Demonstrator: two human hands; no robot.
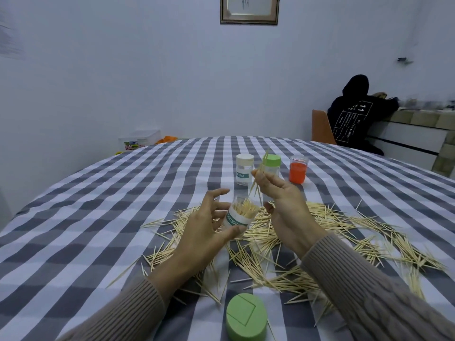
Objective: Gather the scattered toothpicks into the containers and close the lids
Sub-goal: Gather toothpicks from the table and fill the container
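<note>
Fingers [261,177] of your right hand [285,205] are pinching a small bundle of toothpicks [257,185], tips angled down toward the open jar [240,216], and that looks like the feed-in step. Your left hand [204,232] curls its thumb and lower fingers round that jar and tips its mouth toward the bundle, index finger spread free above it; tilting it that way should let the sticks slide in alongside the ones already packed inside. The jar looks well filled, pale tips showing at its mouth. Most of the job remains, I'd say: scattered toothpicks [320,232] lie thick on the worktop [98,205] under and to the right of the jar, with more just nearer to you. The green lid [247,317] sits nearest you, well apart from the jar, waiting for closing time. Beyond the jar stand three more containers: a white-capped jar [244,169], a green-capped jar [271,166] partly behind your bundle, and an orange container [298,169]; whether the two capped ones hold toothpicks I can't tell.
</note>
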